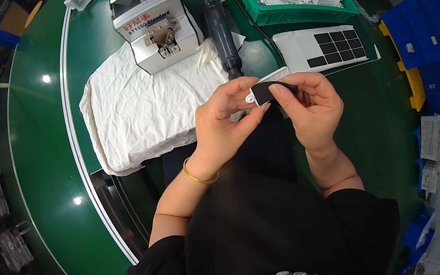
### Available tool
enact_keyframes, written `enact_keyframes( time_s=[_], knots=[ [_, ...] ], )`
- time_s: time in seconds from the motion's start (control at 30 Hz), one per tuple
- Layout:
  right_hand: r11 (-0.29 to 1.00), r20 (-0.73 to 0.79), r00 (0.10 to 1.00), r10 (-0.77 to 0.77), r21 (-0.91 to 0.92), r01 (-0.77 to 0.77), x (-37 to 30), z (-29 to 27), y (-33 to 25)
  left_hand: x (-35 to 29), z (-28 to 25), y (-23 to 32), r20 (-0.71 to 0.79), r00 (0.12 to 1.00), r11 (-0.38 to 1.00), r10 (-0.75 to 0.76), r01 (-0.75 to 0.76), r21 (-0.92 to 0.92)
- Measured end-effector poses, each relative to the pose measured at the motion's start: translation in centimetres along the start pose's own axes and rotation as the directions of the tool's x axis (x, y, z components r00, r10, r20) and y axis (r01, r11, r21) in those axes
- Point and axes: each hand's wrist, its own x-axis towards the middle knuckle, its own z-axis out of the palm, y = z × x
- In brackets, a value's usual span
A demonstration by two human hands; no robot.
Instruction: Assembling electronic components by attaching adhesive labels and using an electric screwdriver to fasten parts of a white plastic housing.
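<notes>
Over the table's near edge, both my hands meet at a small white plastic part (250,98) with a round hole at its end. My left hand (223,120) is closed on this part, thumb and fingers at its left end. A flat black pad (264,92) lies against the part's face, its right end bent up. My right hand (309,100) pinches that bent end between thumb and fingers. How much of the pad sticks to the part, I cannot tell. Just beyond lies a white sheet (296,44) bearing several black rectangular pads (338,47).
A dark electric screwdriver (223,40) stands behind my hands, its tip near my left fingers. To its left, a grey-white machine (160,39) sits behind a white cloth (139,115). A green bin (298,14) of white plastic parts is at the back right.
</notes>
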Motion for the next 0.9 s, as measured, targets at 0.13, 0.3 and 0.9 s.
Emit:
enact_keyframes(
  time_s=[0.13, 0.3, 0.9],
  knots=[
    [0.998, 0.006, 0.999, -0.035, -0.048, 0.035, -0.3, 0.1, 0.5, -0.2, 0.0, 0.3, -0.024, 1.0, 1.0, -0.018, 0.018, 0.006],
    [0.97, 0.101, 0.986, -0.135, -0.191, 0.153, -0.1, -0.1, 0.5, -0.1, -0.1, -1.2, -0.132, 0.991, 0.997, -0.034, 0.025, -0.068],
    [0.996, -0.089, 0.996, 0.032, 0.088, -0.024, 1.7, 0.5, 2.1, 0.0, 0.0, -1.5, -0.237, 0.962, 0.984, 0.135, -0.102, 0.145]
  ],
)
